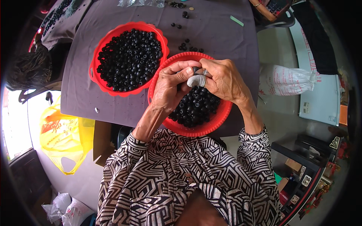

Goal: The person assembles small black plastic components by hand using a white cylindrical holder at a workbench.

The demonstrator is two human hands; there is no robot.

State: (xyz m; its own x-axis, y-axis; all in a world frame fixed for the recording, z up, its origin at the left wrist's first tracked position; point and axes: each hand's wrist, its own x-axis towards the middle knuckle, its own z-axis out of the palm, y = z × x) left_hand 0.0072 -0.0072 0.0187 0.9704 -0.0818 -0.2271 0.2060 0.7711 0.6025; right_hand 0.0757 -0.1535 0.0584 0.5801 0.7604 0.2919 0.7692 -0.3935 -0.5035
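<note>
My left hand [168, 82] and my right hand [225, 78] meet over a red basin [222, 117]. The fingertips of both are closed around a small dark piece [195, 69], mostly hidden by the fingers. Pale grey wrapping covers my right thumb. Below the hands, the basin holds many small round black pieces [194, 109], several showing a pale ring on top. To the left, a second red basin with a scalloped rim [161, 35] is heaped with the same sort of pieces [130, 60].
Loose black pieces [184, 48] lie on the grey tablecloth [211, 28] beyond the basins, near a green strip [236, 20]. A yellow plastic bag [66, 135] hangs at the left. Beyond the table's right edge is a white sack [284, 81]. Another person's arm [265, 10] shows at the top right.
</note>
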